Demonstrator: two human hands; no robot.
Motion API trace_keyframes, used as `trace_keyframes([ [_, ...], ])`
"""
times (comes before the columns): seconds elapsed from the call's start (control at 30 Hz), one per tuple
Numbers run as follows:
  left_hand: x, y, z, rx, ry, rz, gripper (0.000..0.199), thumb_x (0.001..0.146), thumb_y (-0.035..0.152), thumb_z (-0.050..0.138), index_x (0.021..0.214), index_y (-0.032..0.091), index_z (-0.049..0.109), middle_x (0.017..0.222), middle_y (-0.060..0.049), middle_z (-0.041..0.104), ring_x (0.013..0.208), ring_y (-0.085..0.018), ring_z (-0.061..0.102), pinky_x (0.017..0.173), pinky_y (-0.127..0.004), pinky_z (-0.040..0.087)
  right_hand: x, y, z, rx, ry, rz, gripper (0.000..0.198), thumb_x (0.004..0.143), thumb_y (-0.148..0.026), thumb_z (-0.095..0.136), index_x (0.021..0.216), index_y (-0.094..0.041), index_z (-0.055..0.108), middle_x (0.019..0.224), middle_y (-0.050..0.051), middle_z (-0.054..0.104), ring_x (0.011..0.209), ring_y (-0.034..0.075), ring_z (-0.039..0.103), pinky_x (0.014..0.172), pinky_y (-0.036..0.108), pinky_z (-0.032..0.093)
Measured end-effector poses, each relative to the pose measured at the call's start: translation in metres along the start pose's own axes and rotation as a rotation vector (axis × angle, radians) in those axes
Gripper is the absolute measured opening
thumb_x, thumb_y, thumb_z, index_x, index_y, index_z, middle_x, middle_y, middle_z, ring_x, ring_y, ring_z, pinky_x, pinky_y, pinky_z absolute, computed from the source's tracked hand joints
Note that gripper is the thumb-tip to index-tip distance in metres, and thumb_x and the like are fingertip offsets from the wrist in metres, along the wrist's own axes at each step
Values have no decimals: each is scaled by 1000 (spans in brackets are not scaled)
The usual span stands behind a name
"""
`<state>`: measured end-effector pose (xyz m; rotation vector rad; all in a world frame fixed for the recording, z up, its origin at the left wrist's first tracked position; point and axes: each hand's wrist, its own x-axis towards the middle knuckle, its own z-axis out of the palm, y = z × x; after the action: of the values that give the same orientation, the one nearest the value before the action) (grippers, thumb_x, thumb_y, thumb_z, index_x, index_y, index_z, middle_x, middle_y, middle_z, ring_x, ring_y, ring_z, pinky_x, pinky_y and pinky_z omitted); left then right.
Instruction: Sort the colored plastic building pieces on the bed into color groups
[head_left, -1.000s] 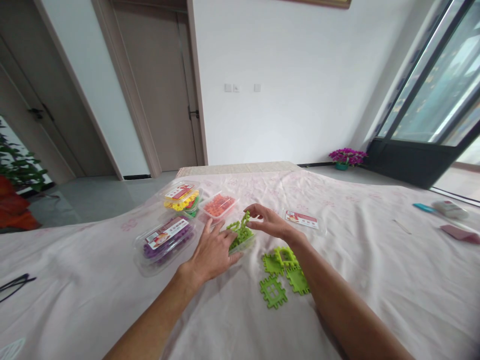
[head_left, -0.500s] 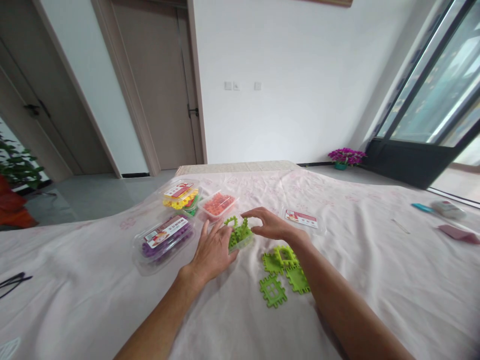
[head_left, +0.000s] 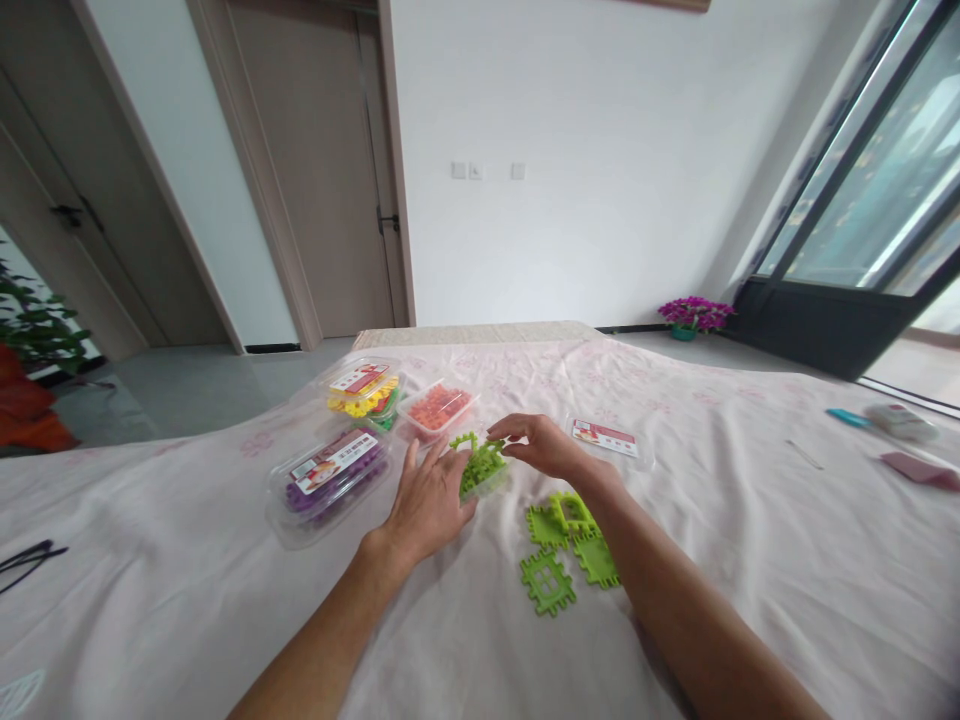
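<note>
A clear plastic box (head_left: 489,487) holding green interlocking building pieces (head_left: 482,466) sits on the cloth in front of me. My left hand (head_left: 431,492) grips its left side, thumb at the near edge and other fingers spread toward the back. Over the box's right side, my right hand (head_left: 536,446) has thumb and index finger closed at the edge of a green piece (head_left: 495,446); the fingers partly hide it. Several flat green square pieces (head_left: 547,582) with notched edges lie loose beside my right forearm, some overlapping.
Left of the box lies a lidded box of purple pieces (head_left: 334,475). Behind it are stacked boxes with yellow pieces (head_left: 365,398) and a box of orange pieces (head_left: 439,408). A labelled clear lid (head_left: 606,440) rests at right. Black cords (head_left: 30,560) lie far left.
My right fingers have shifted slightly at the box, and the green piece at them sits lower and flatter. My left hand stays on the box. The view has moved very slightly.
</note>
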<state>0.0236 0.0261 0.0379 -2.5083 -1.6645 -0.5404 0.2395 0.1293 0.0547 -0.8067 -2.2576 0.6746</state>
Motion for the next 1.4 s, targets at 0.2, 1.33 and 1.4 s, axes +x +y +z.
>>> trace_keyframes([
  [0.2,1,0,1,31,-16,5,52,85,41,58,135,27,50,133,-8,61,141,-29,33,116,-60,11,-4,-5,-13,-207,-39,37,56,63,3,41,94,-26,78,99,0,75,105,19,65,97,34,48],
  [1.33,2,-1,4,62,-20,-26,49,84,44,58,131,30,55,138,-10,56,143,-30,27,115,-62,11,-35,-6,-58,-350,-408,522,28,60,-20,71,87,-24,74,80,0,72,67,17,63,53,23,40],
  [1.4,2,-1,4,70,-27,-29,50,84,45,58,131,30,55,138,-11,56,144,-31,26,114,-62,12,-34,-9,-63,-347,-342,489,23,63,-20,67,86,-22,72,78,0,70,66,16,62,54,23,39],
])
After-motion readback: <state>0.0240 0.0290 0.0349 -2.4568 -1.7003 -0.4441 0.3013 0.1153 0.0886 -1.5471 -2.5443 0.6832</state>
